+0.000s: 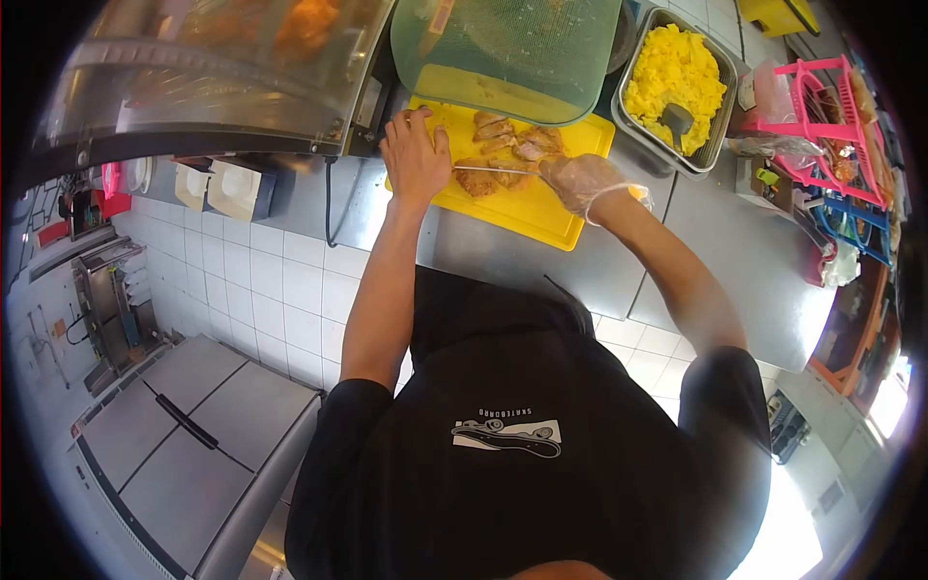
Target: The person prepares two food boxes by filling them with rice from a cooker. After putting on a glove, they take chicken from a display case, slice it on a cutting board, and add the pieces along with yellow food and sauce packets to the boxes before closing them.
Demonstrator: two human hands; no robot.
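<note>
A yellow cutting board (541,220) lies on the steel counter with several pieces of browned, cooked meat (538,144) on it. My right hand (585,184), in a clear plastic glove, grips a knife (495,170). Its thin blade points left, across the nearer piece of meat (475,183). Bare, my left hand (418,159) rests over the board's left side, fingers spread and holding nothing, close to the blade's tip. Farther back on the board are sliced meat strips (493,127).
A translucent green bin (507,48) overhangs the board's far edge. Right of it stands a steel pan of yellow scrambled egg (674,82) with a dark scoop (678,121). A glass-fronted warming cabinet (222,77) is at left, pink and blue baskets (812,106) far right.
</note>
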